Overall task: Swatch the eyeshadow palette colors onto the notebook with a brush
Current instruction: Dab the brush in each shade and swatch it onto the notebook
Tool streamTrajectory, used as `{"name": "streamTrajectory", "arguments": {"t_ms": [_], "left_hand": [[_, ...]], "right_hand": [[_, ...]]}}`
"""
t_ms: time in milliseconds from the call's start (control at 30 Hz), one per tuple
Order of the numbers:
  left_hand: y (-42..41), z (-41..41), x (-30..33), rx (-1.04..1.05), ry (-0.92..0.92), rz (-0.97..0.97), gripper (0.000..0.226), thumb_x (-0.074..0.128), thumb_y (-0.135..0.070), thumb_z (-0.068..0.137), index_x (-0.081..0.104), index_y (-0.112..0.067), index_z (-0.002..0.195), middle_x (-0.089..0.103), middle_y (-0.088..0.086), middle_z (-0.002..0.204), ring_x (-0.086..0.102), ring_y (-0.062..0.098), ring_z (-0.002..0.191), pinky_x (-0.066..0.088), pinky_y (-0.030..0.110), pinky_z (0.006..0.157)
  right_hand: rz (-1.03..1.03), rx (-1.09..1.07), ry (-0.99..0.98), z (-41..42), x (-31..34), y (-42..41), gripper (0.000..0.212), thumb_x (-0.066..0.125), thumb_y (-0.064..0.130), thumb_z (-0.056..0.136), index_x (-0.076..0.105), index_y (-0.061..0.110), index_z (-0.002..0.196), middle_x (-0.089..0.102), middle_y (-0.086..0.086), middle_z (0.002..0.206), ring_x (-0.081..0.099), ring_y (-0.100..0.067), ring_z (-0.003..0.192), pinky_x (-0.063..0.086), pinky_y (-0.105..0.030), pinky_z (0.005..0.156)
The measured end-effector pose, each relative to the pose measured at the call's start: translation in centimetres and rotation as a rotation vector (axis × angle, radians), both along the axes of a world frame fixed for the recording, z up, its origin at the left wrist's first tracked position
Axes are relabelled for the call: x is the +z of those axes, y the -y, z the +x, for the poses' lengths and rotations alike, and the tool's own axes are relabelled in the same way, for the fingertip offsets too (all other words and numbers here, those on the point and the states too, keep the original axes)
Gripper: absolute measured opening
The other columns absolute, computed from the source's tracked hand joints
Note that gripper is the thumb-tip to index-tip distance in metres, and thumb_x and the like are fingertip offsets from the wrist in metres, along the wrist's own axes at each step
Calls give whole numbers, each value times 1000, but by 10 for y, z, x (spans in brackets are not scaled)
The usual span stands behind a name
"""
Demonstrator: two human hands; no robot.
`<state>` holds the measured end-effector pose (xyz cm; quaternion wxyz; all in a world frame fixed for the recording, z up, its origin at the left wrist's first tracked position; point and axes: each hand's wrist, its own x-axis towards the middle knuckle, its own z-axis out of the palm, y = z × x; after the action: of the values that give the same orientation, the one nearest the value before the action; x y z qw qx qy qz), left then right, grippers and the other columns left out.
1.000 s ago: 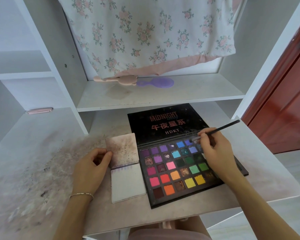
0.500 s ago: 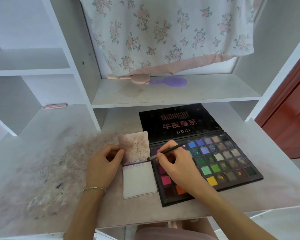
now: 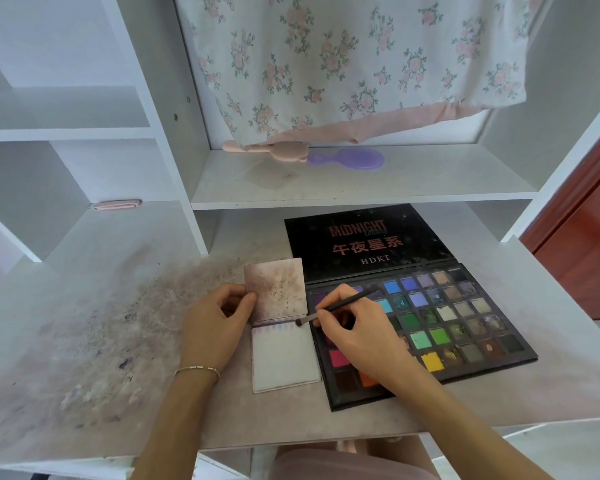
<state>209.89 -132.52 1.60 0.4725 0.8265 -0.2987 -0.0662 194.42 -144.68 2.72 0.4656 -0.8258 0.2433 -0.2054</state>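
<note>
A small open notebook [image 3: 284, 362] lies on the desk, its stained upper leaf flipped back and a row of purple swatches along the top of the white lower page. My left hand [image 3: 212, 323] pins the upper leaf's left edge with the thumb. My right hand [image 3: 357, 327] grips a thin black brush [image 3: 340, 306], and the brush tip touches the right end of the swatch row. Right of the notebook, the open eyeshadow palette [image 3: 444, 323] shows many coloured pans; my right hand covers its left columns.
The desk [image 3: 101, 341] is smeared with powder stains at left. A shelf [image 3: 378, 188] above holds a pink brush [image 3: 271, 150] and a purple hairbrush [image 3: 350, 159]. Floral cloth [image 3: 343, 57] hangs behind. A pink item [image 3: 116, 205] lies at back left. A red door [image 3: 582, 244] stands at right.
My right hand carried the brush from the blue pans at the palette's upper right over to the notebook, where the tip now rests on the page. The left hand stayed on the notebook.
</note>
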Motion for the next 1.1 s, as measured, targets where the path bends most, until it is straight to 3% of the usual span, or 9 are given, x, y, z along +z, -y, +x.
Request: {"name": "streamTrajectory", "arguments": {"t_ms": [300, 1100], "left_hand": [[0, 0, -1, -6, 4, 18, 8, 63, -20, 85, 64, -27, 81, 61, -20, 72, 57, -3, 70, 38, 9, 59], [0, -2, 0, -1, 0, 28, 12, 63, -22, 85, 61, -33, 79, 60, -21, 72, 56, -5, 70, 37, 7, 59]], "right_hand": [[-20, -5, -11, 1, 1, 0, 14, 54, 20, 88, 52, 31, 79, 65, 2, 75, 59, -7, 72, 52, -22, 65], [-10, -1, -15, 0, 0, 0, 11, 55, 21, 87, 53, 29, 79, 66, 0, 75, 60, -9, 71, 52, -23, 64]]}}
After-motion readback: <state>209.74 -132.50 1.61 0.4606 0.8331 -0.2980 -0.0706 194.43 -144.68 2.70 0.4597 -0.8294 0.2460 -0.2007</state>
